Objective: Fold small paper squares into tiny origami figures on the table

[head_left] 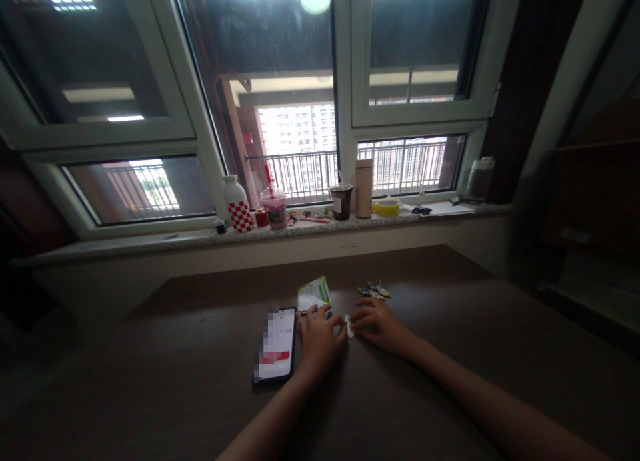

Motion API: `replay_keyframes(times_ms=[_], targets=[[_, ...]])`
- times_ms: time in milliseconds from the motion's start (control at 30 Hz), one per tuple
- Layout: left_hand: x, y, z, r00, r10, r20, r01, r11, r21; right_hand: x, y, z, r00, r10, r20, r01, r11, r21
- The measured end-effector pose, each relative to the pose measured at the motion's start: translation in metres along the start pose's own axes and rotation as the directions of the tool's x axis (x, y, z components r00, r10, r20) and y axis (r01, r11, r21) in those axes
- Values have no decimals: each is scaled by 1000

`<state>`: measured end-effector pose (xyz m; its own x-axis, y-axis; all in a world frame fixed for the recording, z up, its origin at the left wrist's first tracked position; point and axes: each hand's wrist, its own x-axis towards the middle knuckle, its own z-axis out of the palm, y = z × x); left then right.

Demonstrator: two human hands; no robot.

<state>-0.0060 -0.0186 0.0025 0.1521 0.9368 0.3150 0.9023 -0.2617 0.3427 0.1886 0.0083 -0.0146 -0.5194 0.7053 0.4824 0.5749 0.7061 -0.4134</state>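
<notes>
Between my two hands, low over the brown table (210, 341), is a small white piece (349, 326), perhaps paper or a wrapper; it is too small to name surely. My left hand (320, 331) pinches its left side, with the other fingers bent over the table. From the right, my right hand (379, 324) has its fingertips closed on the same piece. Just left of my left hand lies a phone (277, 348) with its screen lit. A green and white packet (315, 293) rests beyond my left fingers. Several small colourful wrapped pieces (375, 290) lie beyond my right hand.
On the window sill (200, 240) stand a red-checked white bottle (238, 204), a pink drink cup (274, 208), a dark drink cup (341, 201), a tan flask (364, 188), a yellow tape roll (387, 208), black scissors (421, 210) and a clear jug (480, 179).
</notes>
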Motion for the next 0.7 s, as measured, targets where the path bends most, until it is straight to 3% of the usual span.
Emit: replay_keyframes(times_ms=[333,700], targets=[[2,-3,-1,1000,-5,13,5,999,-46,0,1,1,1000,26,16,-27,998,65],[1,-3,-1,1000,0,-4,0,998,-66,2,-4,-3,999,23,42,-25,999,29]])
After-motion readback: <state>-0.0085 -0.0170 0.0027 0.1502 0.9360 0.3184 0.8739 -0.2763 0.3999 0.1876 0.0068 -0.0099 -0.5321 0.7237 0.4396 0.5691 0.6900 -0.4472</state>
